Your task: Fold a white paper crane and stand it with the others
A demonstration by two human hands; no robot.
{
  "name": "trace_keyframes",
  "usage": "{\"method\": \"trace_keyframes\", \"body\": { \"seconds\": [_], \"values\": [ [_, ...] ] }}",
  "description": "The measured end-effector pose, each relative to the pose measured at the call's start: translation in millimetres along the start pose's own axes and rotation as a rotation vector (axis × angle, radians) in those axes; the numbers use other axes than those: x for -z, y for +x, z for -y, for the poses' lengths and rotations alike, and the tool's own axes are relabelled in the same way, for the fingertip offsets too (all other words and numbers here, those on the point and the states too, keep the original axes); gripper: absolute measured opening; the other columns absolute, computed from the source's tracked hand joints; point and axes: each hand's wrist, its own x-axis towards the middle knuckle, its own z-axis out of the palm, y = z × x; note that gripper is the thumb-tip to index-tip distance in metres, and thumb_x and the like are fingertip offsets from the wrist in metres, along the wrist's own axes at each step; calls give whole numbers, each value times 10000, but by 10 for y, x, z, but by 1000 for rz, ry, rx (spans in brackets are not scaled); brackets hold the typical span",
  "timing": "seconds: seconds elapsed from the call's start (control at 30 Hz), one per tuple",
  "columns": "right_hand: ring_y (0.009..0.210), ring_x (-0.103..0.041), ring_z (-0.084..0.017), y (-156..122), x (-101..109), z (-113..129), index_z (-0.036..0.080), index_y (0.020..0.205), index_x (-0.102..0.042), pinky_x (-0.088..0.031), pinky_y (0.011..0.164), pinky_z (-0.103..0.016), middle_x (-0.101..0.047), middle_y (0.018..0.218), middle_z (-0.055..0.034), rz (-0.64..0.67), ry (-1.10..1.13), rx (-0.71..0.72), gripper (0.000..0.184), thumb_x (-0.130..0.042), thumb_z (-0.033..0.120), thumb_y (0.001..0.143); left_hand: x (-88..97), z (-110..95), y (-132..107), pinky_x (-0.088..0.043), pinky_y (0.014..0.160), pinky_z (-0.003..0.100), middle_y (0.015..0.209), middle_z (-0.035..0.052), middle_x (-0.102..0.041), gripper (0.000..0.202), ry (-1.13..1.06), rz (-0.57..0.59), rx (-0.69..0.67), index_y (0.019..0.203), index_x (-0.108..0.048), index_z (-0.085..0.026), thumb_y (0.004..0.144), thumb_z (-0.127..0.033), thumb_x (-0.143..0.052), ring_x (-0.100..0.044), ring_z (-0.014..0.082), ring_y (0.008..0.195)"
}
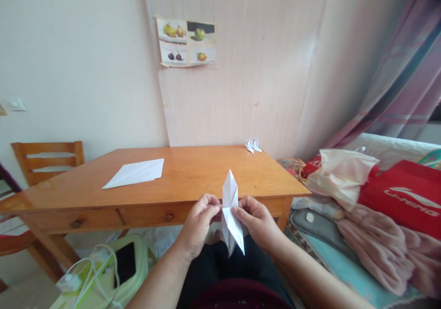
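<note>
Both hands held a white folded paper point(230, 208) upright in the air over the lap, just in front of the counter point(193, 171) and not resting on it. The left hand point(199, 221) pinched its left flap at the waist between thumb and curled fingers; the right hand point(257, 221) pinched the right flap the same way. The work looked mid-fold, a long diamond being creased. Any further crease would call for matched edges and firm pressure along the centre line.

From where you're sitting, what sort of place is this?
Most likely a room in a home, perhaps a bedroom: a wooden table with drawers, a pink blanket on bedding beside it, a curtain, and fruit pictures stuck on the wall. The left hand and right hand pinch a folded paper.
</note>
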Motion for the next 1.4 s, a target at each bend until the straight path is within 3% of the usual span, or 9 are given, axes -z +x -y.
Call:
{"method": "trace_keyframes", "body": {
  "seconds": [0.17, 0.4, 0.6, 0.8, 1.0, 1.2, 1.4],
  "values": [
    [595, -418, -101, 6, 21, -43, 196, 793, -521, -301, 541, -244, -497, 668, 42, 22, -33, 36, 367, -711, 505, 848, -1, 22, 15, -430, 667, 235, 750, -2, -592, 319, 7, 4, 39, 884, -590, -169, 879, -476, -675, -528, 116, 671],
    [609, -404, -107, -7, 14, -27, 198, 782, -514, -303, 549, -248, -481, 666, 44, 21, -93, 65, 365, -710, 497, 853, -15, 54, 17, -457, 661, 250, 765, 26, -656, 335, -3, 50, 141, 854, -616, -155, 783, -429, -795, -580, 136, 682],
    [605, -415, -106, -8, -3, 13, 192, 778, -522, -312, 565, -250, -489, 653, 46, 31, -40, 33, 389, -702, 529, 855, -34, 59, 22, -477, 647, 253, 730, 28, -677, 317, -27, 32, 137, 852, -615, -155, 797, -416, -785, -599, 131, 631],
    [601, -454, -117, -28, 1, 60, 188, 725, -530, -354, 591, -267, -503, 644, 28, 31, -18, 33, 431, -560, 554, 950, -45, 54, 26, -497, 631, 288, 713, 38, -679, 329, -30, 22, 128, 851, -612, -153, 800, -433, -778, -631, 169, 631],
    [570, -438, -112, -27, -1, 53, 188, 747, -535, -312, 553, -261, -512, 613, 36, 37, -104, 1, 427, -599, 573, 918, -55, 46, 35, -471, 601, 264, 709, 42, -687, 343, -15, -5, 108, 819, -606, -158, 781, -442, -795, -623, 166, 624],
    [589, -411, -109, -18, 19, -21, 189, 767, -531, -307, 556, -258, -491, 638, 38, 53, -119, 48, 441, -582, 599, 923, -57, -1, 20, -500, 703, 282, 797, 61, -713, 340, -49, 84, 150, 900, -666, -149, 781, -437, -803, -650, 172, 706],
    [577, -387, -103, -21, 10, -11, 194, 759, -520, -308, 542, -247, -465, 630, 46, 67, -107, 46, 476, -602, 644, 890, -60, 3, 15, -501, 703, 301, 811, 80, -721, 366, -81, 140, 175, 981, -719, -133, 792, -438, -794, -658, 194, 722]
  ]
}}
